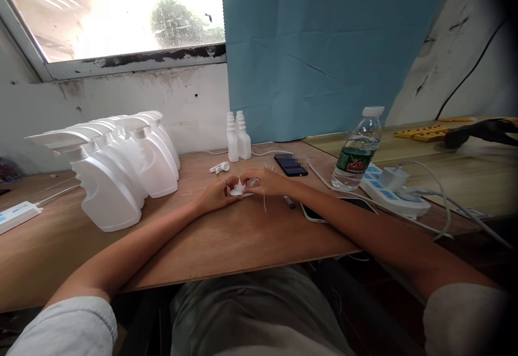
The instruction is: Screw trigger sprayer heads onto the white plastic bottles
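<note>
My left hand [216, 194] and my right hand [265, 182] meet near the middle of the wooden table. Between their fingers is a small white plastic part [238, 187], and the fingers of both hands are closed on it. My fingers partly cover it, so its full shape is hidden. Just behind my left hand lies a white spray nozzle piece [219, 168]. Two narrow white bottles without tops [238, 140] stand upright at the back, near the wall.
Rows of white spray bottles [109, 194] stand at the left. A dark phone [291, 165], a water bottle [356, 153], a power strip [388, 194] with cables and another phone [313, 214] under my right forearm are at the right. The table's front edge [243, 272] is near my body.
</note>
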Available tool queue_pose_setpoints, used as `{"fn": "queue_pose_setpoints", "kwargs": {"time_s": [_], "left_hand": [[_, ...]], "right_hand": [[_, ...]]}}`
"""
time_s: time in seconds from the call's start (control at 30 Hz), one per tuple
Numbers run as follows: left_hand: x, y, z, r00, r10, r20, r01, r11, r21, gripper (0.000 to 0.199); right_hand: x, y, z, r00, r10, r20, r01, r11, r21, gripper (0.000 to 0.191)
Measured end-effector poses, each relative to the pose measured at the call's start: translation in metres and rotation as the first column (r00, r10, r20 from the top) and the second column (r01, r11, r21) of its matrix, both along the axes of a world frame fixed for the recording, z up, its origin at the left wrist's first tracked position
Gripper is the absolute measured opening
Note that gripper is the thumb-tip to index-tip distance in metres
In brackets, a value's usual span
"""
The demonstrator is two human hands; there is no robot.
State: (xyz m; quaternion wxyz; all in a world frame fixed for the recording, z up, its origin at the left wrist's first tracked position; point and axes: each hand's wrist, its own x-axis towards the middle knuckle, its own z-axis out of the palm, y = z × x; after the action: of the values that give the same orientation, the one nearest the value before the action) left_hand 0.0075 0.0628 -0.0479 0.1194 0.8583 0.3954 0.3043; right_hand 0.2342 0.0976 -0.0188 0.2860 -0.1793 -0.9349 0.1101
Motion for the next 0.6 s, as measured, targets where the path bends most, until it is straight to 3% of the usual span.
{"fn": "queue_pose_setpoints", "kwargs": {"time_s": [0.47,0.6], "left_hand": [[0.003,-0.004,0.003,1.000,0.001,0.030,-0.001,1.000,0.005,0.030],[0.005,-0.004,0.005,0.999,0.034,-0.003,-0.035,0.999,-0.025,0.032]], "right_hand": [[-0.002,0.005,-0.004,0.999,0.031,-0.037,-0.032,0.999,-0.022,0.011],[0.004,0.003,0.007,0.998,0.020,-0.063,-0.030,0.988,-0.155,0.019]]}}
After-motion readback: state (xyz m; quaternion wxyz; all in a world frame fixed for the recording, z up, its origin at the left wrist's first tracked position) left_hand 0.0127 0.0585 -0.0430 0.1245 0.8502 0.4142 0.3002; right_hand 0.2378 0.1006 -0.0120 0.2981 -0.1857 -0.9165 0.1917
